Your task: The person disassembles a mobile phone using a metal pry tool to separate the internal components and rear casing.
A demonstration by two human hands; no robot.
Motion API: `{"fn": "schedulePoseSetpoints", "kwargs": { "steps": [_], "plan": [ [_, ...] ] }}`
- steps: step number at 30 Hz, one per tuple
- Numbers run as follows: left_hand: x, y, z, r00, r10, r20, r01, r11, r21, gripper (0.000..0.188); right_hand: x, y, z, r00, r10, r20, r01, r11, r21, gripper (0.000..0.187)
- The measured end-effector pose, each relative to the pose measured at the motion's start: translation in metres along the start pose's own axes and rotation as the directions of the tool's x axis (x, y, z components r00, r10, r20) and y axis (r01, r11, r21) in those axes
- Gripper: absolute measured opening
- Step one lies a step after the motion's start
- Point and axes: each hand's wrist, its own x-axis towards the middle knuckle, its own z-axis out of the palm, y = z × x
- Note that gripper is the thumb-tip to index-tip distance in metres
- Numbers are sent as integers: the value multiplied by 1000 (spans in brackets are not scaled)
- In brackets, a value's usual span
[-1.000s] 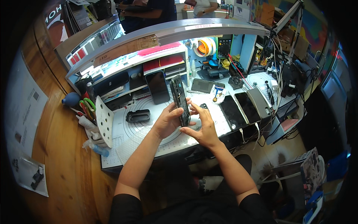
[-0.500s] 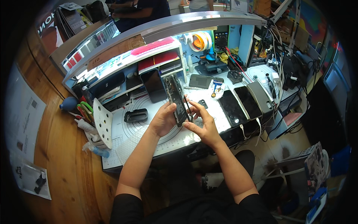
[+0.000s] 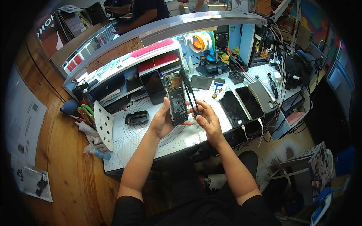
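Note:
An opened phone [image 3: 177, 101] stands upright over the mat, its dark battery and copper-coloured board area facing me. My left hand [image 3: 160, 121] grips its left and lower edge, thumb along the side. Just to the right, my right hand [image 3: 209, 125] pinches the lower end of a thin black phone frame [image 3: 186, 80] with an open middle. That frame leans close along the phone's right side; whether the two touch I cannot tell. A black oblong holder [image 3: 137, 117] lies on the mat left of my hands.
Two dark phones [image 3: 233, 108] [image 3: 249, 102] lie to the right, with white cables [image 3: 261, 128] near them. Behind are a grey phone panel [image 3: 206, 82], a dark phone [image 3: 154, 87] leaning on the shelf, and a multimeter [image 3: 221, 38]. A white perforated holder [image 3: 103, 124] stands left.
The opened phone has turned so its inside faces me more fully. The black frame has swung up and stands out at its right side. Both hands still hold their parts.

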Motion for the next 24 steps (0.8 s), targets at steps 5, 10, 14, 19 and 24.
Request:
{"fn": "schedulePoseSetpoints", "kwargs": {
  "steps": [5,10,14,19,24],
  "plan": [
    [1,-4,-6,999,-18,-51,15,999,-47,83,0,-2,-2,1000,0,9,-1,995,98,63],
    [2,-2,-7,997,-22,-70,15,995,-102,86,0,-1,-3,1000,-6,-24,8,995,99,72],
    [1,0,-6,999,15,-44,-21,990,-141,84,-1,6,-1,982,-98,-164,100,995,5,66],
    [-2,5,-12,990,139,16,-133,969,-211,81,-1,11,10,880,-266,-393,61,885,-462,61],
    [-8,21,-2,958,288,-18,-284,933,-222,80,1,8,21,905,-318,-282,-12,644,-765,59]
  ]
}}
